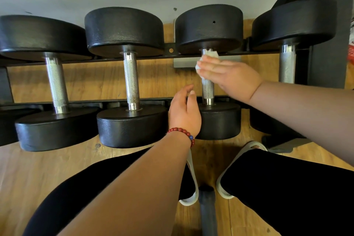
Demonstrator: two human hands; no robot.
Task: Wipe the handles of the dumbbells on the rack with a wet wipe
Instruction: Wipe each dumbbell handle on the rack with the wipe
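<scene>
Head view: we note the wet wipe (210, 55) on the far end of the third dumbbell handle (207, 90), whose long axis runs away from us. The right hand (229, 74) presses it with near-straight fingers. The left hand (184, 114), loosely curled and empty, hovers beside the handle's near end.

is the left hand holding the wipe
No, the wet wipe is under the right hand on the third dumbbell's handle, while the left hand beside it has nothing in it.
</scene>
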